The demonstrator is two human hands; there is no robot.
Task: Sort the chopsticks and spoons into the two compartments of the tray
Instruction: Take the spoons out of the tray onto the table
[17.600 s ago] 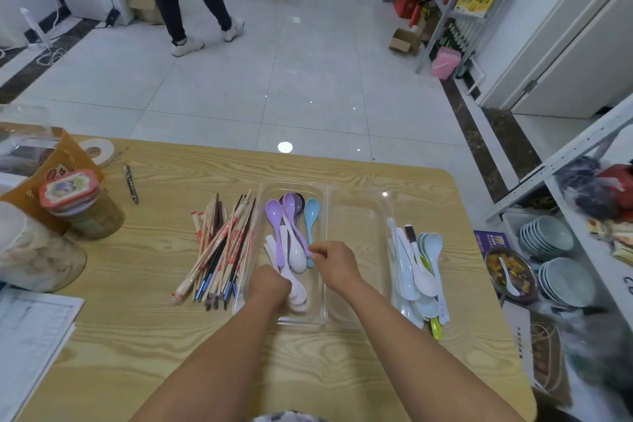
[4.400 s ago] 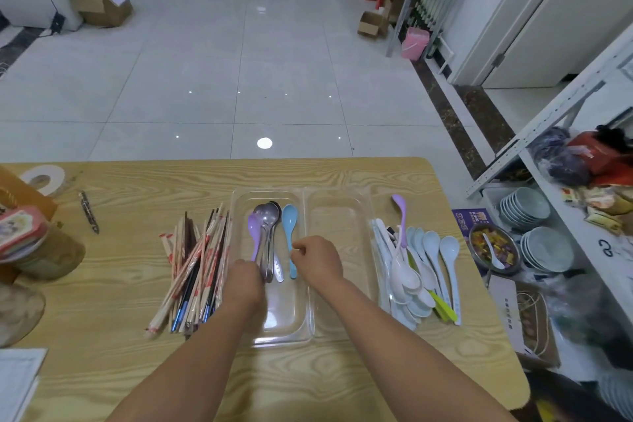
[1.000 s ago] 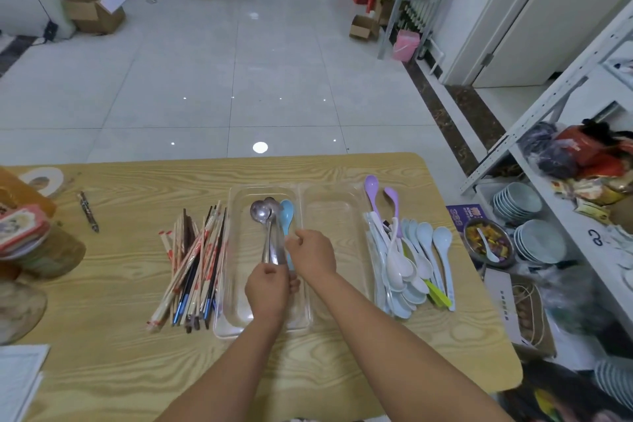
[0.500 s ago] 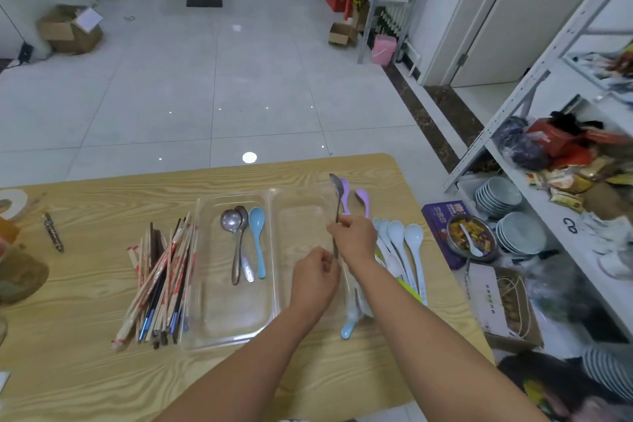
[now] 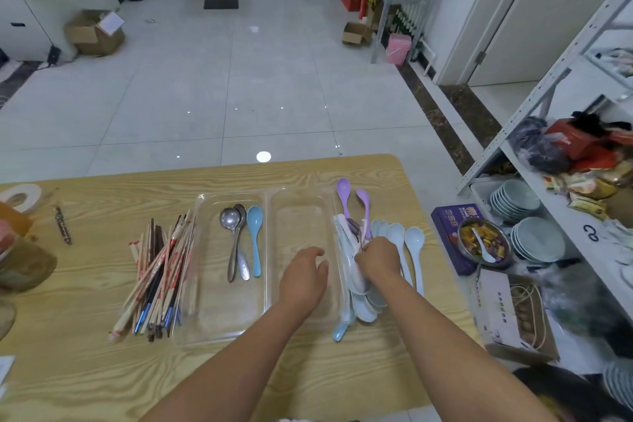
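A clear two-compartment tray (image 5: 267, 284) lies on the wooden table. Its left compartment holds two metal spoons (image 5: 236, 243) and a light blue spoon (image 5: 255, 240); nothing lies in the right one. A bundle of chopsticks (image 5: 157, 271) lies left of the tray. A pile of white, pale blue and purple spoons (image 5: 412, 247) lies right of it. My left hand (image 5: 303, 277) hovers over the right compartment with relaxed fingers, holding nothing. My right hand (image 5: 378, 259) rests on the spoon pile, fingers curled round the handle of a grey metal spoon (image 5: 352, 226).
A jar (image 5: 24, 264), a pen (image 5: 63, 224) and a tape roll (image 5: 19, 193) sit at the table's left. Past the right edge stand a purple box (image 5: 452, 236), a metal bowl of sweets (image 5: 483, 241), stacked plates (image 5: 537, 240) and a cardboard box (image 5: 513, 315).
Over the earlier frames spoons left the tray's left compartment for the right-hand pile. In the last half second my right hand lowered a metal spoon from above the tray onto that pile.
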